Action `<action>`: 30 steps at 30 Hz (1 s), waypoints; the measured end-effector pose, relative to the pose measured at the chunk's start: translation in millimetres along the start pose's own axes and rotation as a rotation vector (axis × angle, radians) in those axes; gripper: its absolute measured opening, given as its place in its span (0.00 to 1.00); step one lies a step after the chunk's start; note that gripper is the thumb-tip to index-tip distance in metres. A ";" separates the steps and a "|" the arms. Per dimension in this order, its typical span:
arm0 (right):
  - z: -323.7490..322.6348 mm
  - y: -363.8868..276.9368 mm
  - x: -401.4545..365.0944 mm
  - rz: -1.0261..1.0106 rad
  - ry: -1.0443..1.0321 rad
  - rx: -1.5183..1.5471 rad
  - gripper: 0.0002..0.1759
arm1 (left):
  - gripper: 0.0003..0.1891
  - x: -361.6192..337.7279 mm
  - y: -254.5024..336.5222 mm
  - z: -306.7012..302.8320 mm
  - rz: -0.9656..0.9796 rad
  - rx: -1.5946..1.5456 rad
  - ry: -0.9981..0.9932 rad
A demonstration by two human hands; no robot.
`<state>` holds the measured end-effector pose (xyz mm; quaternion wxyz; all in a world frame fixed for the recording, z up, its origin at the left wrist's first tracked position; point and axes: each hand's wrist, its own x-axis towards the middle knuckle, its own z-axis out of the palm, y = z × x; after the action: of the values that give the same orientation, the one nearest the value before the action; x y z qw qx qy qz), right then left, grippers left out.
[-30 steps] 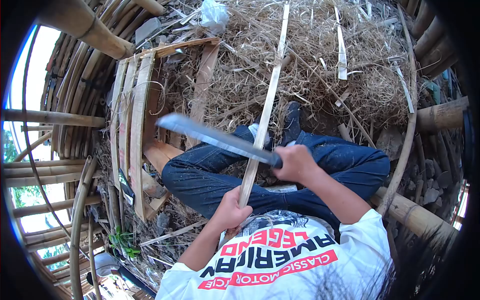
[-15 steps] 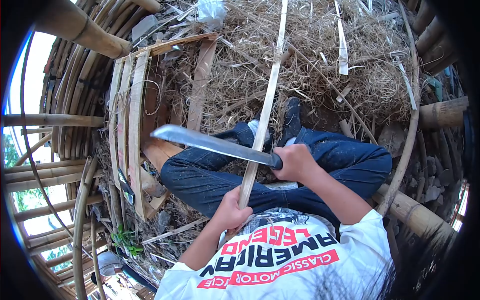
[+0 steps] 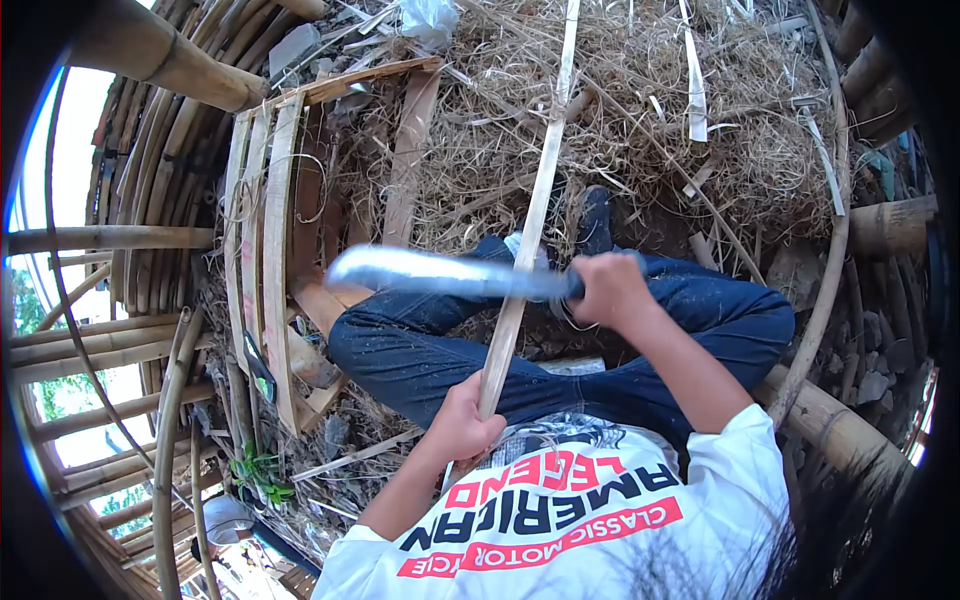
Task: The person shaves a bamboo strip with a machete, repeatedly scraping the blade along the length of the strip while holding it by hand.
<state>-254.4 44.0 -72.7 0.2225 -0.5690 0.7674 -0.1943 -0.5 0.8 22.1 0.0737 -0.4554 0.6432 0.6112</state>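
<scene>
My left hand [image 3: 462,420] is closed around the near end of a long, pale bamboo strip [image 3: 538,205], close to my shirt. The strip runs away from me between my feet and out over the shavings. In my right hand [image 3: 612,290] is the dark handle of a machete [image 3: 430,272], gripped with the fingers wrapped round it. Its wide blade, smeared by motion, points left and crosses over the strip just ahead of my lap. My crossed legs in dark blue trousers [image 3: 400,350] lie beneath both.
Curly shavings [image 3: 640,110] cover the ground ahead, with loose pale slivers [image 3: 694,90] on them. A wooden crate frame [image 3: 280,250] stands at my left, and bamboo poles [image 3: 110,238] form a wall beyond it. At right lies a thick bamboo pole [image 3: 840,430]. A plastic bag [image 3: 428,20] rests at the far end.
My right hand has moved the machete forward along the strip, away from my body, and the blade has turned more level. My left hand keeps its hold on the strip's near end.
</scene>
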 end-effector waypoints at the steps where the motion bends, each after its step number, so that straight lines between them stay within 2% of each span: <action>1: -3.3 3.6 6.9 0.075 0.055 0.002 0.13 | 0.17 2.3 -3.2 -0.4 0.042 0.019 0.014; 7: 6.8 -9.0 -3.6 0.069 0.058 0.100 0.13 | 0.19 5.0 -20.5 3.5 0.076 0.011 -0.015; 9: 8.4 -8.3 2.9 -0.075 0.032 0.016 0.13 | 0.19 4.6 -20.3 4.8 0.090 0.019 -0.017; 10: 12.2 -0.6 10.4 -0.076 0.047 -0.010 0.13 | 0.19 0.8 -14.9 3.5 0.081 0.015 -0.006; 13: 10.5 9.3 30.8 0.147 0.068 0.037 0.13 | 0.19 -2.0 -17.3 -0.3 0.083 0.033 0.015; 17: 10.8 -5.0 19.4 0.125 0.148 0.083 0.14 | 0.20 0.9 -28.4 1.4 0.112 -0.016 -0.015; 18: 9.2 -7.4 13.9 0.059 0.103 0.045 0.14 | 0.30 -0.7 -27.5 0.4 0.052 -0.010 -0.056; 19: 8.7 -7.9 11.6 -0.009 0.060 0.009 0.14 | 0.30 -0.9 -28.8 1.3 0.051 -0.008 -0.062; 21: 12.0 11.3 21.0 -0.077 0.054 -0.029 0.13 | 0.21 -5.4 -33.1 3.5 0.118 -0.025 -0.033; 23: 6.2 26.2 37.5 0.085 0.060 -0.122 0.13 | 0.20 -8.1 -32.0 4.2 0.100 -0.031 -0.029; 24: 0.5 28.7 44.2 0.169 0.035 -0.034 0.13 | 0.20 -9.4 -31.3 3.8 0.085 -0.036 -0.019; 28: 2.5 16.8 39.4 0.124 0.131 0.057 0.13 | 0.20 -7.2 -42.6 3.8 0.076 -0.094 -0.052; 30: 0.1 11.1 30.0 0.062 0.062 0.011 0.13 | 0.20 -10.0 -42.1 5.9 0.064 -0.099 -0.054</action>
<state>-270.7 18.3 -82.5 0.2078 -0.5375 0.7901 -0.2090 30.9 17.6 -3.1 0.0490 -0.4208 0.6244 0.6563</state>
